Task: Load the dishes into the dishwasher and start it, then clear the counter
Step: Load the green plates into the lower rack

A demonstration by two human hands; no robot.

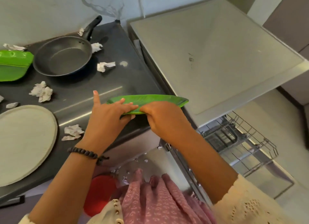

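Clearly a home kitchen. Dark surface [117, 59] across the left of the frame, set against a pale wall. Black non-stick frying pan [62, 56] at upper left. Round grey plate [25, 140] at lower left, and a green leaf-shaped plate [13, 65] at the left edge. Crumpled paper napkins [41, 91] scattered over the surface. Steel-topped appliance [217, 53] at upper right. Below it, at right, an open dishwasher with a pulled-out wire rack [239, 145]. Pale tiled floor at the far right.
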